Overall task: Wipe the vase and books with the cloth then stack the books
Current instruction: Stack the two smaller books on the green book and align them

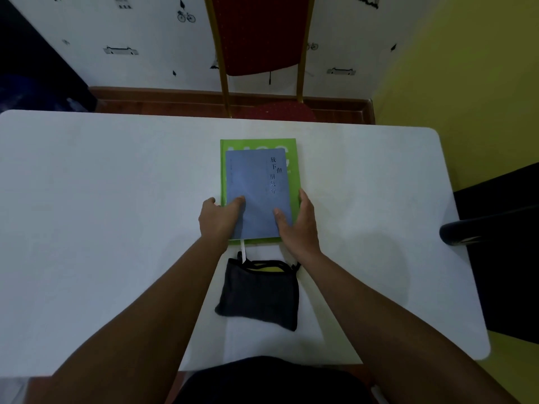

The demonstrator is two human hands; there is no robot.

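Note:
A blue book (pixel 256 188) lies flat on top of a larger green book (pixel 294 158) in the middle of the white table (pixel 102 199). My left hand (pixel 217 218) grips the stack's near left corner, thumb on the blue cover. My right hand (pixel 297 225) holds the near right edge, thumb on the blue cover and fingers along the green book's side. A white ribbon bookmark (pixel 243 250) hangs out toward me. The dark grey cloth (pixel 259 295), folded with a yellow edge showing, lies on the table just in front of the books, between my forearms. No vase is in view.
A red chair (pixel 259 36) with a gold frame stands beyond the table's far edge. A dark chair (pixel 495 228) sits at the table's right side. White patterned wall behind, yellow wall to the right.

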